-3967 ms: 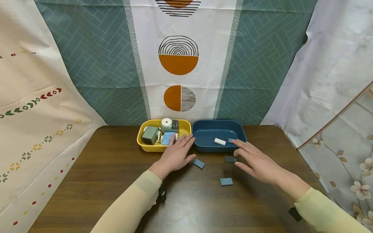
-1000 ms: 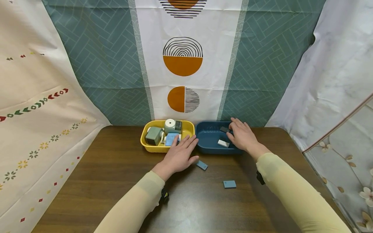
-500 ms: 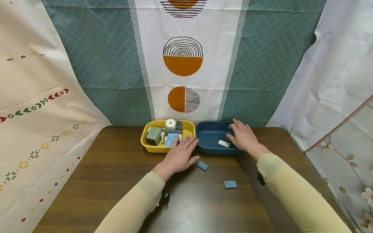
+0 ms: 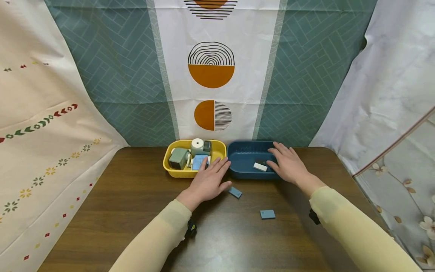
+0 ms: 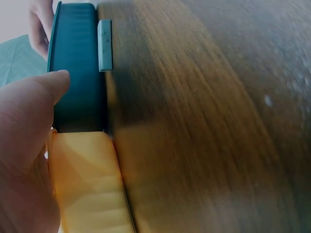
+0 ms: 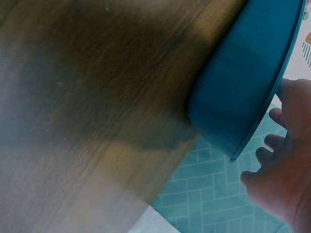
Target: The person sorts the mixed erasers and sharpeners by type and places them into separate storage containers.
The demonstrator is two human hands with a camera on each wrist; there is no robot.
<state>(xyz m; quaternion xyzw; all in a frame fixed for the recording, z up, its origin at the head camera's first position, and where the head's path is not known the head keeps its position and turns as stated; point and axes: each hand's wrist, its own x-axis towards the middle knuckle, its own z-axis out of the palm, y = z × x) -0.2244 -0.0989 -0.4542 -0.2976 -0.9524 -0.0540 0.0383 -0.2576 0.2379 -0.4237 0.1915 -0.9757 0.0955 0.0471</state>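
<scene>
My left hand lies with straight, spread fingers over the front right rim of the yellow tray. My right hand is over the right end of the blue tray, its fingers relaxed and spread at the rim, with nothing visible between them. Inside the blue tray is a small white rectangular block, with a dark patch just behind it. A flat blue-grey block lies on the table near the left thumb. Another blue-grey block lies closer to the front.
Within the yellow tray sit a grey-green boxy piece, a round white-topped piece and a light-blue piece. Both trays stand side by side along the back of the brown table. A patterned curtain hangs behind.
A dark block, first on the table at the right hand, was seen at the back of the blue tray and is now out of sight. The right hand has shifted slightly right; the left stays put.
</scene>
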